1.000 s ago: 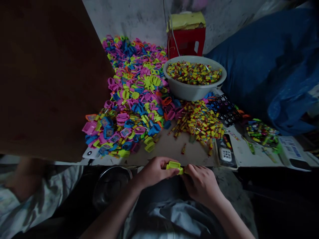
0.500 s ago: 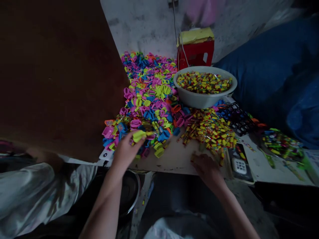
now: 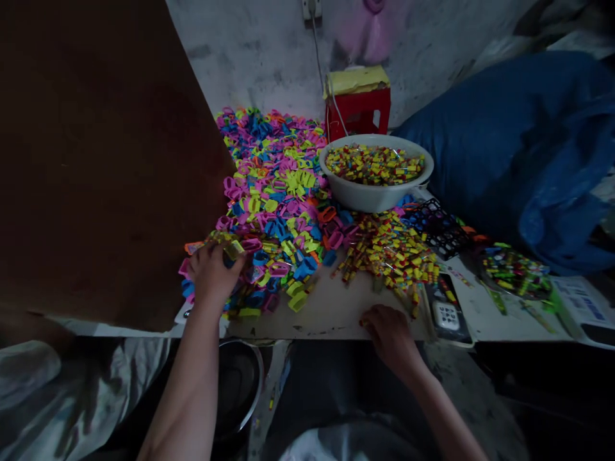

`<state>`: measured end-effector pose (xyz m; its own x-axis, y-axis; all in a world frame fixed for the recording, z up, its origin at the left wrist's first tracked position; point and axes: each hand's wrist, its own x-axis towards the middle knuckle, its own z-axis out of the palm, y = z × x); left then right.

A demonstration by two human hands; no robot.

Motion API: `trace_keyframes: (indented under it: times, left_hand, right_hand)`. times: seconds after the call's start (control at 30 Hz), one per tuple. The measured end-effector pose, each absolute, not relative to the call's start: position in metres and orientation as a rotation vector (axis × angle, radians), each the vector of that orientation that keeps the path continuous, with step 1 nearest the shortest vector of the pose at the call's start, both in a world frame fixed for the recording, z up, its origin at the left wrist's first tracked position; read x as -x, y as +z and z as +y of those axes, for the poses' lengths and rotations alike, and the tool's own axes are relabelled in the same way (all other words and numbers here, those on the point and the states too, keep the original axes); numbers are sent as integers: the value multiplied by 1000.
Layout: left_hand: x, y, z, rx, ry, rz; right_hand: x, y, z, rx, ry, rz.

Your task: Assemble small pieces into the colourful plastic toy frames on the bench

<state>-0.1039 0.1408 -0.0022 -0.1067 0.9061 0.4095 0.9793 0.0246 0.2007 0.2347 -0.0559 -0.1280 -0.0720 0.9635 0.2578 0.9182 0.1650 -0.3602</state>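
My left hand (image 3: 214, 275) is over the left end of a heap of coloured plastic pieces (image 3: 293, 211), pink, blue, yellow and orange. A dull yellow plastic piece (image 3: 234, 249) shows between its thumb and fingers, which look curled round it. On the bare table edge rests my right hand (image 3: 390, 334), fingers bent and closed. Something small shows at its fingertips, too dim to name. Just beyond that hand lies a loose pile of small yellow-and-red tubes (image 3: 396, 246).
Behind the tubes stands a white basin (image 3: 375, 197) full of similar tubes. A phone (image 3: 446, 314) and a dish of coloured bits (image 3: 516, 272) lie to the right. A tall brown panel (image 3: 106, 166) blocks the left; a big blue sack (image 3: 485, 147) bulges behind.
My left hand has moved left and slightly away from me, still with a yellow piece at its fingers. The right hand stays near the table edge. The view has shifted a little.
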Motion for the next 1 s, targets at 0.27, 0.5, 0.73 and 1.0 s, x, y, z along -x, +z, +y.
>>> trace_keyframes:
  times: [0.27,0.5,0.73,1.0]
  left_hand:
    - [38,-22,131,2361,-628,-1816]
    - [-69,-82,144,2666,-422,-1801]
    - [-81,-84,155,2764,-550,-1802]
    - [-70,-66,103,3239,-775,-1684]
  right_hand:
    - [-239,-157,-56,1633,126,-1680]
    - [-241,-161,-63,1595,119,-1560]
    - [-237,-154,-71,1602,170,-1489]
    - [-224,-118,-68,1612,424,-1442]
